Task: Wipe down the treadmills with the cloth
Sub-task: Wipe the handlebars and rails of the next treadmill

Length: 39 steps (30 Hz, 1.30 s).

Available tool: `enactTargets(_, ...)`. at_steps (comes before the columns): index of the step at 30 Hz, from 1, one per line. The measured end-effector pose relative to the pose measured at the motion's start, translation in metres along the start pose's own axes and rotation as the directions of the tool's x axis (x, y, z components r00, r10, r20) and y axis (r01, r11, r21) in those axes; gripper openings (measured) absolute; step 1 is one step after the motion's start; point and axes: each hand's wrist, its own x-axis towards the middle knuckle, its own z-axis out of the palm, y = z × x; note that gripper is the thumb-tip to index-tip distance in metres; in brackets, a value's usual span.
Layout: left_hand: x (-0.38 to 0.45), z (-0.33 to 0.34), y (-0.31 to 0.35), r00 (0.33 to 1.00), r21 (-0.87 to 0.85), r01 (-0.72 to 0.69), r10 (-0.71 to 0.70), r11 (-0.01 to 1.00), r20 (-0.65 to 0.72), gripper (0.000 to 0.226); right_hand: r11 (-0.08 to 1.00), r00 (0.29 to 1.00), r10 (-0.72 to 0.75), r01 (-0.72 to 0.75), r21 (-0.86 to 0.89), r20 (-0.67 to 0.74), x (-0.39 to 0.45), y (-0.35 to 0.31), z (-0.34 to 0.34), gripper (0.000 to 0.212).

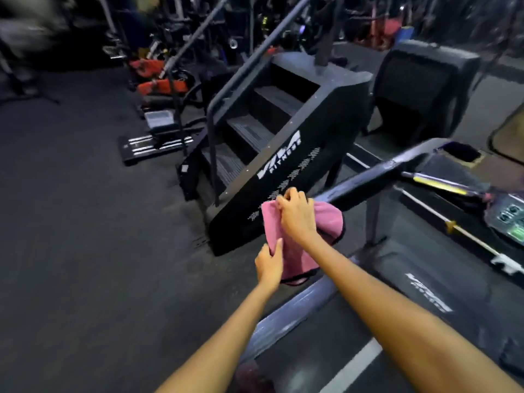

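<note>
Both hands, left hand and right hand, pinch the pink microfibre cloth over the dark treadmill handrail; I would fold it flat before wiping.

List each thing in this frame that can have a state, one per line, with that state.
pink cloth: held in both hands, draped over the treadmill handrail.
left hand: pinches the cloth's lower edge.
right hand: grips the cloth's upper part.
treadmill console: green display lit.
stair climber: nobody on its steps, untouched.
treadmill belt: nothing on it; motion cannot be told.
</note>
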Motion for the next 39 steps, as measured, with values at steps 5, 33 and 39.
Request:
enactTargets(5,0.007,-0.009,0.003,0.984,-0.150,-0.008,-0.020,0.989,-0.179,0.028,0.999,0.999,0.043,-0.043,0.020,-0.016,-0.018,-0.005,0.020,0.042)
enactTargets(33,0.059,-0.028,0.018,0.989,-0.284,-0.140,0.146,0.948,-0.001,0.046,0.960,0.952,-0.268,0.277,-0.037,0.148,-0.026,0.073,0.001,0.049)
enactTargets(39,0.063,-0.027,0.018,0.987,-0.220,-0.163,0.156,0.962,-0.049,0.045,0.943,0.946,-0.267,0.296,-0.153,0.184,-0.018,0.019,0.004,0.044)
